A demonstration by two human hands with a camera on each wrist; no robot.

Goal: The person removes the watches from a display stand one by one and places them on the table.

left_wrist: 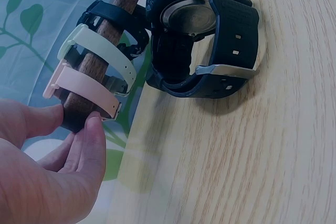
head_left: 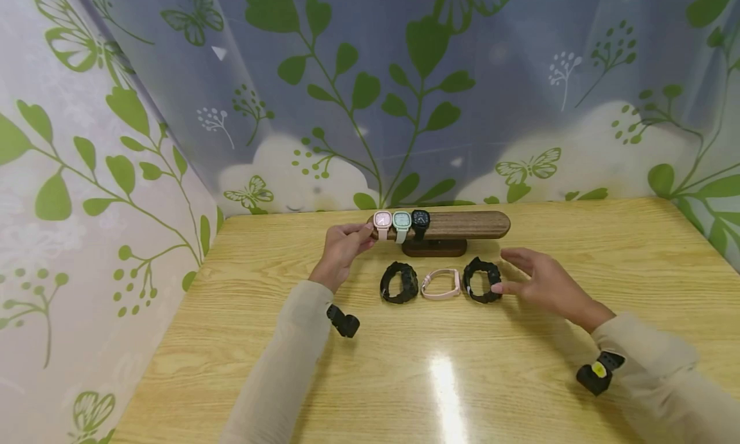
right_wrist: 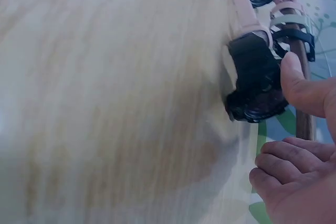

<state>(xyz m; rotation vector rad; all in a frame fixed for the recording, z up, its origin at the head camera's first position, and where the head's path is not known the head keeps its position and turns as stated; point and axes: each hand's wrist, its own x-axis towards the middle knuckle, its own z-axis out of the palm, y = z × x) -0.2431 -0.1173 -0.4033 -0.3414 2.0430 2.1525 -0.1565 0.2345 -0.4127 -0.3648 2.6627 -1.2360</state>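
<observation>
At the left end of a brown wooden watch stand (head_left: 471, 225), my left hand (head_left: 341, 250) grips the bar's tip between thumb and fingers. Beside those fingers the bar carries a pink watch (left_wrist: 86, 88), a mint green watch (left_wrist: 102, 51) and a black watch (head_left: 421, 220). My right hand (head_left: 546, 283) is spread around the right side of a chunky black watch (head_left: 469, 281) standing on the table. Its thumb is at the watch's edge; whether it touches, I cannot tell. The fingers (right_wrist: 294, 161) are apart from the watch.
Left of that watch stand a slim pink watch (head_left: 440, 295) and another chunky black watch (head_left: 399, 283), in a row before the stand. The wood-grain table (head_left: 393, 373) meets a leaf-patterned curtain (head_left: 358, 110) behind the stand and on the left.
</observation>
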